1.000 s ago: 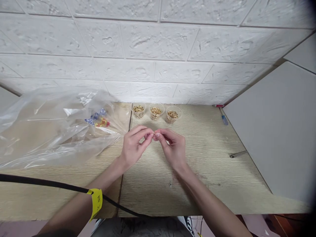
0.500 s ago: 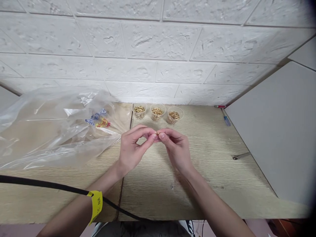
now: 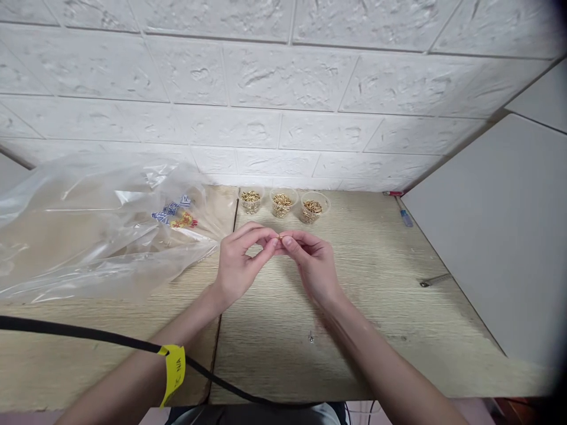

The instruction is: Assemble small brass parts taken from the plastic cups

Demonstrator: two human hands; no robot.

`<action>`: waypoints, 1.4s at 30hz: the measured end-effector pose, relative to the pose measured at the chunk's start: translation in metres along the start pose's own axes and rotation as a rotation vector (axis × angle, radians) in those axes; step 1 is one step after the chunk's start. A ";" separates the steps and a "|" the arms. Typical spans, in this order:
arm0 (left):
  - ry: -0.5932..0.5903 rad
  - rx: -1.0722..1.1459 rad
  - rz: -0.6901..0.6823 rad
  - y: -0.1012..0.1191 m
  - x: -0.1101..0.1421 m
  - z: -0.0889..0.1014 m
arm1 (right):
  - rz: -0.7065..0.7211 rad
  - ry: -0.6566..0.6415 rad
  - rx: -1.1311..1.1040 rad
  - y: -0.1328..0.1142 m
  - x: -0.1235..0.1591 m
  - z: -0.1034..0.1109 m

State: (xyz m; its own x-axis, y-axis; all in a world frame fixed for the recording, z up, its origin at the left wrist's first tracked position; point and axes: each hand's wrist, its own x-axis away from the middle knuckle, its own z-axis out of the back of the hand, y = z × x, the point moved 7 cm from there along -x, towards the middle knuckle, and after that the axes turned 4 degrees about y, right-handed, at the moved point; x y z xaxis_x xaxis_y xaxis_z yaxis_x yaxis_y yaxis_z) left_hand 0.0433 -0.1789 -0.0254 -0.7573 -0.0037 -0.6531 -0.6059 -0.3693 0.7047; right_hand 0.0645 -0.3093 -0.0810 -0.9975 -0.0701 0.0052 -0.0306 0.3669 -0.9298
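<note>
Over the middle of the wooden table, my left hand [image 3: 241, 260] and my right hand [image 3: 313, 262] meet at their fingertips. Between both thumbs and forefingers is pinched a tiny brass-coloured metal piece [image 3: 280, 238], mostly covered by the fingers; its exact kind cannot be made out. Just beyond the hands three clear plastic cups stand in a row: a left cup [image 3: 251, 202], a middle cup [image 3: 282, 203] and a right cup [image 3: 313, 208]. Each holds many small brass-coloured pieces.
A large clear plastic bag [image 3: 88, 236] spreads over the left side. A black cable [image 3: 88, 332] with a yellow tag [image 3: 174, 372] crosses the lower left. At right lie a blue-handled screwdriver [image 3: 406, 217] and a metal tool [image 3: 434, 280] beside a grey panel [image 3: 482, 224].
Both hands have shifted very slightly left, still pinching the small brass-coloured piece between them. The camera view has moved a little.
</note>
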 end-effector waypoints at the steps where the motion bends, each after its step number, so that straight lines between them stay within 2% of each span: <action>1: 0.001 -0.015 -0.015 0.001 0.000 0.001 | 0.008 -0.005 0.008 0.000 0.000 0.000; 5: -0.021 -0.096 -0.078 0.007 -0.001 0.002 | 0.061 0.005 0.077 -0.006 0.002 0.000; 11: -0.052 -0.172 -0.185 0.017 -0.001 0.003 | 0.248 0.040 0.284 -0.024 0.009 -0.001; 17: -0.085 -0.214 -0.206 0.018 -0.001 0.002 | 0.412 0.055 0.496 -0.032 0.017 -0.002; 21: -0.083 -0.179 -0.186 0.015 -0.001 0.001 | 0.442 0.078 0.522 -0.033 0.018 -0.003; 26: -0.062 -0.105 -0.050 0.008 -0.002 0.000 | 0.276 0.053 0.335 -0.025 0.012 -0.002; 30: -0.053 -0.047 0.064 -0.002 -0.003 0.001 | 0.197 0.042 0.235 -0.021 0.007 -0.001; 33: -0.043 0.140 0.301 -0.020 0.000 0.000 | 0.157 0.068 0.176 -0.019 0.004 0.003; 36: -0.012 0.428 0.530 -0.034 0.006 -0.006 | 0.137 0.069 0.142 -0.016 0.001 0.006; 39: 0.002 0.670 0.654 -0.037 0.009 -0.014 | 0.120 0.044 0.098 -0.013 0.000 0.006; 42: 0.016 0.774 0.725 -0.037 0.012 -0.019 | 0.124 0.036 0.074 -0.012 -0.001 0.005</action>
State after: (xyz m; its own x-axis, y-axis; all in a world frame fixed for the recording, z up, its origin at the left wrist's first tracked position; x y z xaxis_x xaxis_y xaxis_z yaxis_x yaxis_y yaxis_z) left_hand 0.0610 -0.1834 -0.0646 -1.0000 0.0000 -0.0056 -0.0051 0.4183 0.9083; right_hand 0.0658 -0.3187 -0.0716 -0.9950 0.0057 -0.0993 0.0964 0.3013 -0.9486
